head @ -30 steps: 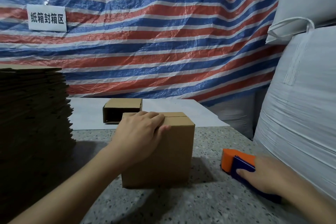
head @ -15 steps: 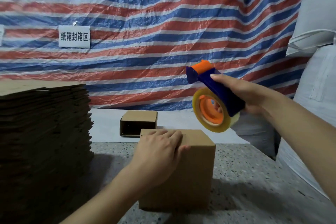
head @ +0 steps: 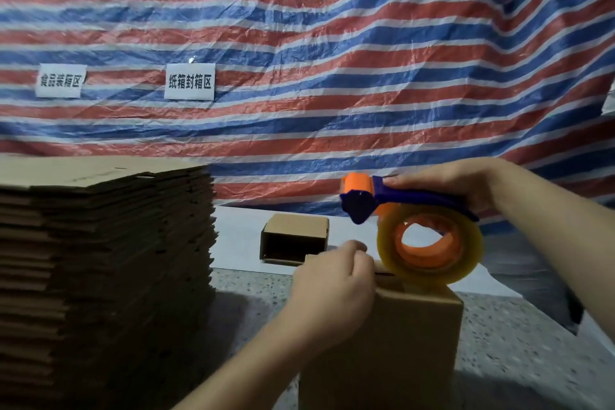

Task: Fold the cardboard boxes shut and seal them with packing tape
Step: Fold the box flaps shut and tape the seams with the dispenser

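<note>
Two boxes [head: 382, 343] [head: 294, 240] — right grip [head: 466, 183] around one tape dispenser [head: 416, 226], left grip [head: 332, 289] unclear.

Packing station in a warehouse-type workspace. Evidence: tall stack of flat cardboard blanks [head: 106, 263] on a speckled stone worktop [head: 519, 336]; striped tarp backdrop [head: 332, 60] with two printed zone signs [head: 189, 81]; white bulk sack [head: 532, 280] at right.

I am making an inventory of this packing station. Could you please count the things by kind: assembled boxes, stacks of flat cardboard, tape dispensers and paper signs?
Assembled boxes: 2, the near box and the open box lying behind it
Stacks of flat cardboard: 1
Tape dispensers: 1
Paper signs: 2, left sign and right sign
Total: 6
</note>
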